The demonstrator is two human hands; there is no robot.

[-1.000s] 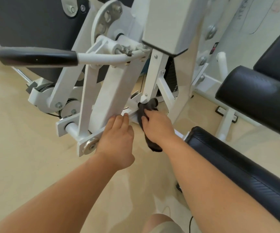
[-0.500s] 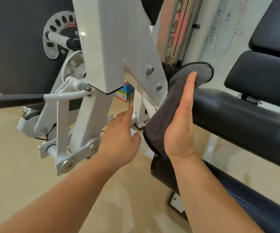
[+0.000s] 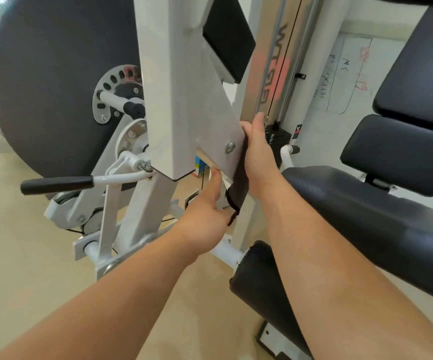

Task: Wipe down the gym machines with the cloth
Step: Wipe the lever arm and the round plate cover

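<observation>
Head camera: your right hand clamps the dark cloth against the slanted right edge of the white frame plate on the gym machine. Your thumb hooks over the plate's front face and your forefinger runs straight up along the edge. The cloth is pinned between your palm and the metal, just right of the bolt, and its loose end hangs down below your wrist.

Your left hand is released and grasps nothing. Its fingers are straight and reach up under the plate, with one fingertip touching the lower edge. The hanging end of the cloth brushes the side of this hand.

To the left of the plate, a lever with a black grip sticks out sideways. Behind it stands a large dark round cover, with a perforated metal disc mounted on it.

To the right, a black roller pad passes under your right forearm. A second black pad sits lower, on a white bar between your two arms. Dark seat cushions fill the right side of the view.

Behind your right hand, steel guide rods rise beside a whiteboard with scribbled notes. Pale flooring lies beneath the machine.
</observation>
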